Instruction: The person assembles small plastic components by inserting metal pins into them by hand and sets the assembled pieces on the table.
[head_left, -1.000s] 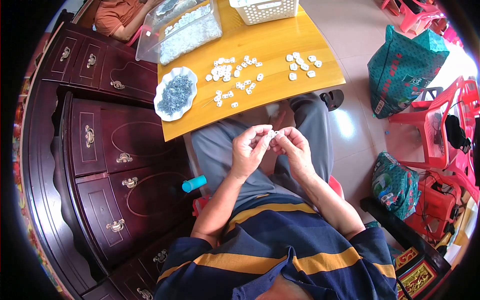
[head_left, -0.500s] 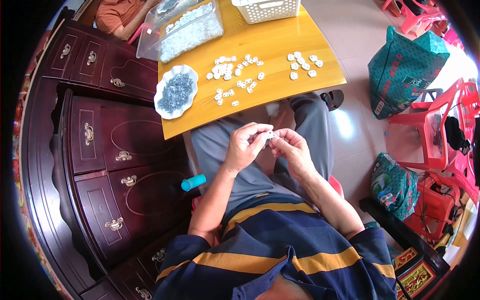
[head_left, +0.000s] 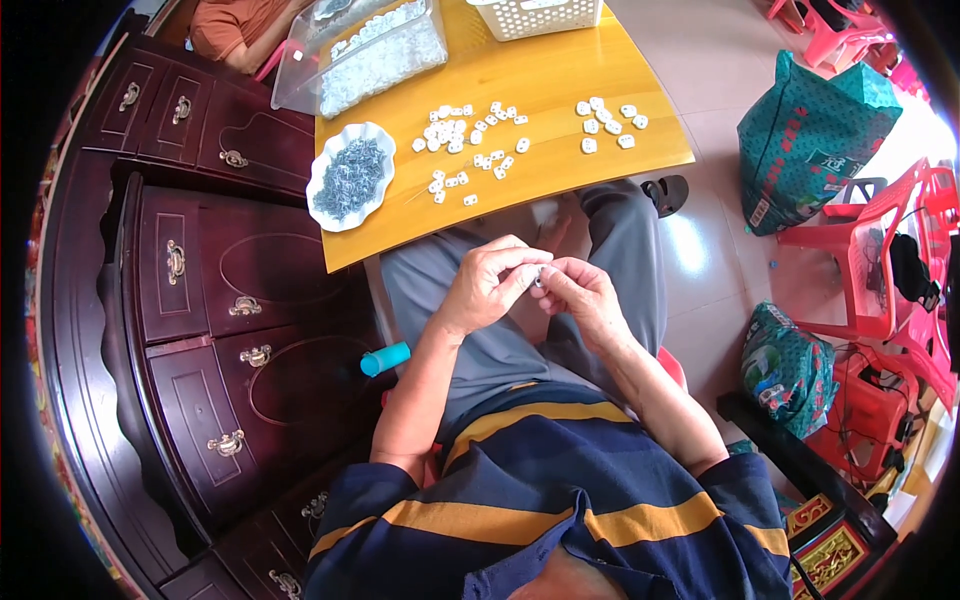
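Above my lap, both hands meet fingertip to fingertip around one small white plastic piece with dark holes (head_left: 540,281). My right hand (head_left: 587,298) pinches this piece between thumb and fingers. Against it, my left hand (head_left: 490,287) has thumb and fingers pressed together; whatever lies between those tips is hidden. Beyond my hands, several similar white two-holed pieces (head_left: 445,132) lie scattered on the table. A smaller group of them (head_left: 603,126) sits farther right. A white scalloped dish (head_left: 350,223) at the table's left edge holds a heap of small dark metal parts (head_left: 350,178).
The yellow wooden table (head_left: 560,165) bears a clear plastic bin (head_left: 300,85) with bagged white pieces and a white perforated basket (head_left: 545,22). Dark wooden drawers (head_left: 255,210) stand left, near a turquoise tube (head_left: 385,359). Green bags (head_left: 800,150) and red chairs (head_left: 855,240) are right. Another person's arm (head_left: 265,45) shows far left.
The piece has shifted slightly downward in the view, turning so that a dark hole shows. My left fingers have straightened a little over it. Things on the table stay put.
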